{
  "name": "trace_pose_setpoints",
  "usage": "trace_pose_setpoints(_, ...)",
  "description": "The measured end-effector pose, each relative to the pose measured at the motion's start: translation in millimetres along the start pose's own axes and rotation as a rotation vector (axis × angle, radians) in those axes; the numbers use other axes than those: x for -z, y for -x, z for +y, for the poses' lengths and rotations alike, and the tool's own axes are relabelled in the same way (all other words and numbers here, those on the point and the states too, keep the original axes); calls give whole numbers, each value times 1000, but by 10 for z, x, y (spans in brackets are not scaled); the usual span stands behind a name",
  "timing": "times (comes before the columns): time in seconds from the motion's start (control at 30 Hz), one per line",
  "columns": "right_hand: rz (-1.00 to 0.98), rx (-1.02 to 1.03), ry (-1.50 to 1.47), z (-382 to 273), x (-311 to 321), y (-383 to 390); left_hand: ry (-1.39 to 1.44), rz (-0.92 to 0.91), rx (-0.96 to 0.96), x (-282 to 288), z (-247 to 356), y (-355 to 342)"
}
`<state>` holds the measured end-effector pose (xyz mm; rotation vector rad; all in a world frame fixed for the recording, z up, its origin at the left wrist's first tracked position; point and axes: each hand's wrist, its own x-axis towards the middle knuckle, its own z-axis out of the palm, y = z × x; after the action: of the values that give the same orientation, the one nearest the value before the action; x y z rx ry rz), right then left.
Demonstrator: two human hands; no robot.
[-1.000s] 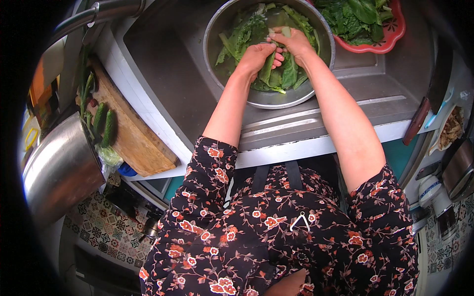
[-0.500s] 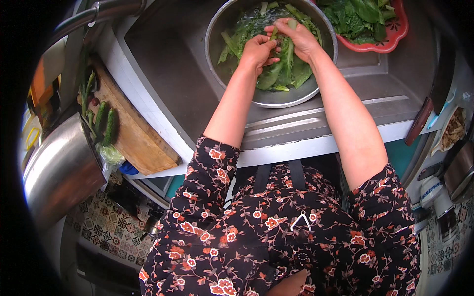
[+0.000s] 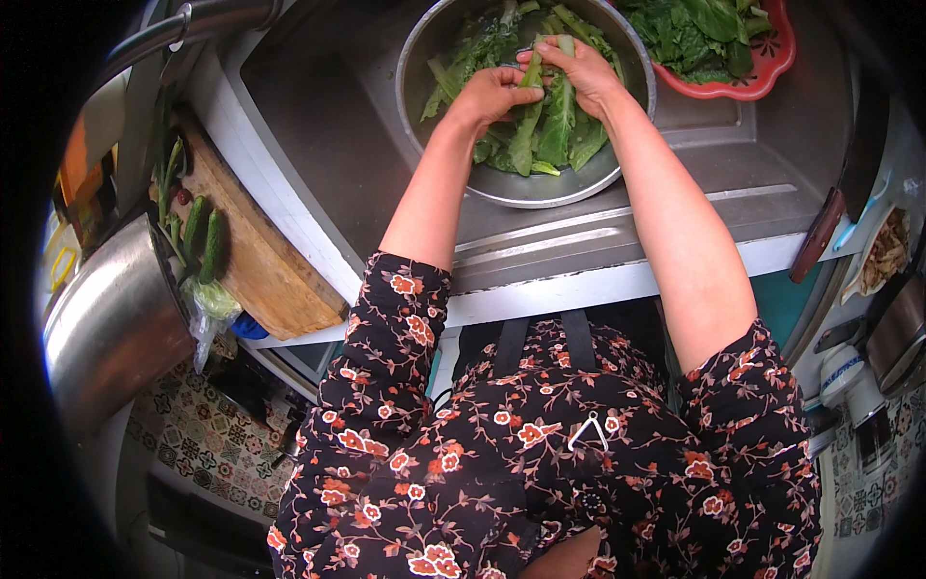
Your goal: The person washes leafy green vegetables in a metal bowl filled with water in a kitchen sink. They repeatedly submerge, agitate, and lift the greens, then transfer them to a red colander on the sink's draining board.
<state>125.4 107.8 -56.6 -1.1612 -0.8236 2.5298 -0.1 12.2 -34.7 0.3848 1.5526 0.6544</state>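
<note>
Both hands are over a round metal basin of water standing in the sink. My left hand is closed on a green leaf, thumb pressed along its stalk. Right beside it, my right hand grips the pale stalk end of more leafy greens, whose blades hang down toward the near side of the basin. Other greens float in the water at the far and left sides. My fingertips are partly hidden behind the stalks.
A red basket heaped with greens stands at the upper right. On the left, a wooden cutting board carries cucumbers. A knife lies by the sink's right edge, near a dish of brown food. A faucet arches at the upper left.
My left hand has shifted slightly left and turned, its thumb now along a leaf stalk. My right hand stays nearly in place with its leaves.
</note>
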Motion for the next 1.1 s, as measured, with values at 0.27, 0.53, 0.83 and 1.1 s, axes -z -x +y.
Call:
trace_pose_setpoints(0.27, 126, -105, -51, 146, 115, -59, 335, -103, 83, -161, -246, 249)
trace_pose_setpoints(0.53, 115, -288, -161, 98, 67, 3, -319, 281, 52, -326, -169, 216)
trace_pose_setpoints(0.83, 153, -320, -122, 77, 136, 28, -616, -97, -132, -25, 45, 468)
trace_pose_setpoints(1.1, 364, -154, 242, 42, -1, 155, -633, 651, -314, -344, -109, -185)
